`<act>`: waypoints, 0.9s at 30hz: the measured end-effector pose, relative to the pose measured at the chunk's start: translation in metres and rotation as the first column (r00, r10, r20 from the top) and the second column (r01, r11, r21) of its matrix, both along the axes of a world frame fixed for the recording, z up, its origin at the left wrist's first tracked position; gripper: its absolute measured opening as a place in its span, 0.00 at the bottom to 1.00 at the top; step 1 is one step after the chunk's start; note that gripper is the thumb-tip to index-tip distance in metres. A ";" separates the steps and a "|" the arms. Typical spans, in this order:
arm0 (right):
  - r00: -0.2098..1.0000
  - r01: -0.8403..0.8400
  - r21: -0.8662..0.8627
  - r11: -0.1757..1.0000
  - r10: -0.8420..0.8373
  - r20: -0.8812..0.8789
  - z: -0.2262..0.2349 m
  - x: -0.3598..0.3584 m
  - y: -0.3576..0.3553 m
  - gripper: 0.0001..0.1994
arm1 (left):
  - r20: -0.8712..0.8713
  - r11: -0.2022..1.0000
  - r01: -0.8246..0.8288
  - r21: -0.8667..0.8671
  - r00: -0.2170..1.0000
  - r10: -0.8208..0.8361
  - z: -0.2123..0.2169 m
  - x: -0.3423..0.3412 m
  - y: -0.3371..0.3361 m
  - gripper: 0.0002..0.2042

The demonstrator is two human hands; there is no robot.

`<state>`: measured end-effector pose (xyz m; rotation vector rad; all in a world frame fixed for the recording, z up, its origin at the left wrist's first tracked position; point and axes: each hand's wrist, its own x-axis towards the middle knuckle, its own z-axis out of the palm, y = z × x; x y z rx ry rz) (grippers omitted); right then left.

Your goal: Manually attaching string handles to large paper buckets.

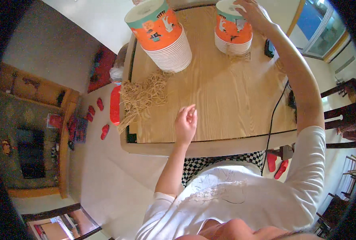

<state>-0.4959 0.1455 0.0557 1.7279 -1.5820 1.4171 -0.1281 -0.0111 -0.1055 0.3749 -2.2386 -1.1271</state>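
Two stacks of nested paper tubs with orange and teal printed sides stand on the wooden table. The taller stack [168, 46] is at the far left, and the shorter stack [234, 34] is at the far right. My right hand [253, 13] reaches out to the shorter stack, its fingers closed over the rim of the top tub. Close to the table's front edge, my left hand [186, 125] hovers with curled fingers drawn together and nothing visible in them. Left of it lies a loose heap of tan string [144, 96], reaching the base of the taller stack.
A small black object [269, 48] sits by my right forearm. A black cable [272, 120] runs down over the table's right side. Something red [115, 105] is at the left edge. Dark wooden chairs [344, 114] stand at right; red slippers [104, 132] lie on the floor.
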 end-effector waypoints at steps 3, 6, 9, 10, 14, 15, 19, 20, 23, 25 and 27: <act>0.578 0.794 0.225 0.564 -0.590 -0.564 -0.008 -0.053 -0.010 0.14 | 0.036 0.996 0.082 -0.023 0.996 -0.081 0.021 -0.060 0.015 0.08; 0.516 0.803 0.262 0.535 -0.406 -0.754 -0.023 -0.072 -0.012 0.16 | -0.050 0.985 0.170 0.030 0.984 -0.169 0.013 -0.124 0.021 0.08; 0.592 0.801 0.484 0.351 -0.580 -0.559 -0.005 -0.023 -0.042 0.16 | -0.003 0.996 0.088 0.007 0.996 -0.088 0.005 -0.170 0.003 0.09; 0.585 0.807 0.480 0.345 -0.582 -0.566 -0.003 -0.020 -0.035 0.16 | -0.063 0.997 0.072 0.008 0.995 -0.071 -0.005 -0.193 0.003 0.09; 0.585 0.811 0.419 0.409 -0.542 -0.603 -0.019 -0.045 -0.014 0.14 | -0.008 0.993 0.025 -0.111 1.000 -0.026 0.003 -0.248 0.022 0.09; 0.550 0.832 0.374 0.410 -0.512 -0.660 -0.025 -0.052 -0.012 0.14 | -0.081 0.992 0.003 -0.125 0.997 -0.013 0.001 -0.259 0.027 0.08; 0.593 0.805 0.389 0.448 -0.579 -0.560 -0.011 -0.028 -0.025 0.14 | -0.184 1.000 0.008 -0.004 0.983 -0.008 -0.025 -0.283 0.010 0.08; 0.604 0.795 0.374 0.478 -0.563 -0.564 -0.013 -0.030 -0.020 0.14 | -0.179 1.000 0.015 -0.001 0.984 -0.015 -0.026 -0.286 0.014 0.08; 0.623 0.779 0.319 0.540 -0.607 -0.493 -0.018 -0.030 -0.013 0.13 | -0.153 0.997 -0.058 -0.050 0.987 0.049 -0.026 -0.288 0.027 0.07; 0.614 0.786 0.336 0.519 -0.596 -0.517 -0.018 -0.033 -0.008 0.13 | -0.093 0.995 -0.086 -0.045 0.992 0.082 -0.020 -0.288 0.035 0.06; 0.616 0.783 0.339 0.522 -0.577 -0.536 -0.015 -0.032 -0.013 0.12 | -0.141 0.995 -0.101 -0.019 0.985 0.098 -0.029 -0.289 0.027 0.06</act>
